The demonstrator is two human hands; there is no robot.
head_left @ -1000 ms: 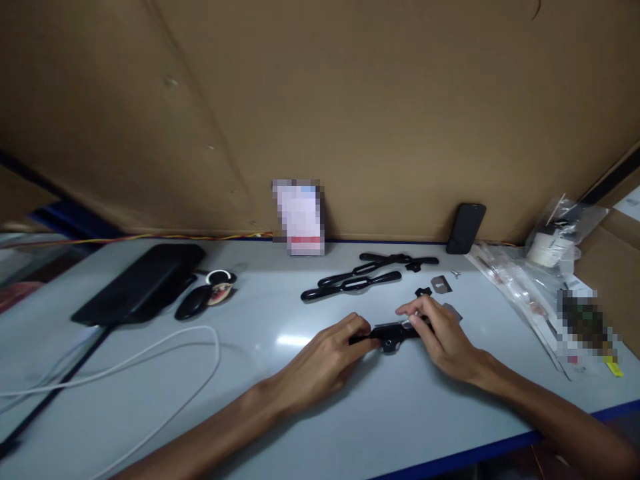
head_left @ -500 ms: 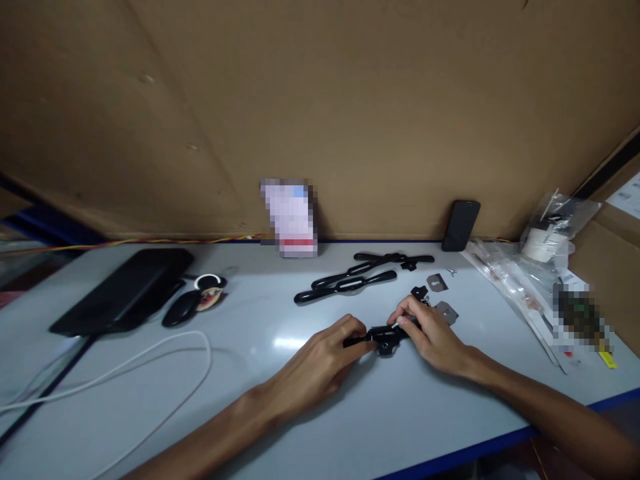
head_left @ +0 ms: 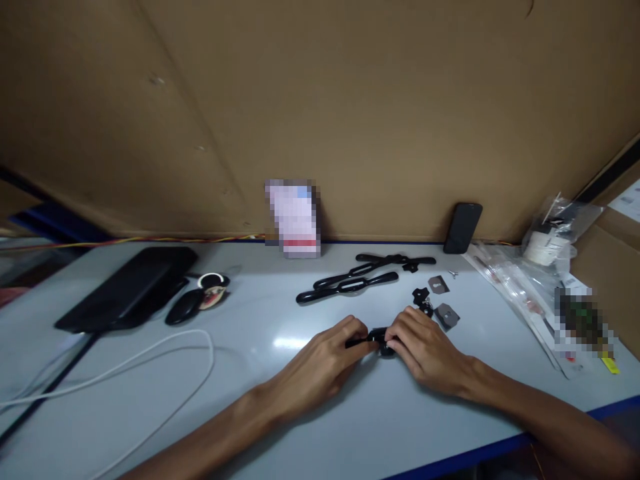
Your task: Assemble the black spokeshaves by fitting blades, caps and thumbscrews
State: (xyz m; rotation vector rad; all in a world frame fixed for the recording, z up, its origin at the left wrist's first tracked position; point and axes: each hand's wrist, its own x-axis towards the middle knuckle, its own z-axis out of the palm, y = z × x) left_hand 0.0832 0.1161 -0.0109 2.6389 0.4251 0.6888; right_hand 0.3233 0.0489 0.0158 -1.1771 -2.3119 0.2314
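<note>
My left hand [head_left: 330, 353] is closed around one handle of a black spokeshave body [head_left: 376, 333], holding it just over the table. My right hand [head_left: 433, 350] is closed over the other half, its thumb and fingertips at the middle by a small black plate [head_left: 386, 351]. Its fingers hide the far handle and anything small between them. Beyond the hands lie more black spokeshave bodies [head_left: 353, 285], some crossing each other. Two grey blades [head_left: 447, 317] rest behind my right hand, beside black lever caps [head_left: 421, 295] and a small silver screw [head_left: 453, 273].
A black phone [head_left: 463, 228] leans on the cardboard wall [head_left: 380, 120]. Plastic packets [head_left: 520, 293] and a bagged white container [head_left: 545, 245] stand at the right. At left are a black device [head_left: 127, 290], a black mouse-shaped object [head_left: 184, 307] and a white cable [head_left: 210, 353].
My right hand has moved slightly left and down, from pinching a small pale piece over the spokeshave to closing on its middle. My left hand keeps its hold. The view has shifted a little.
</note>
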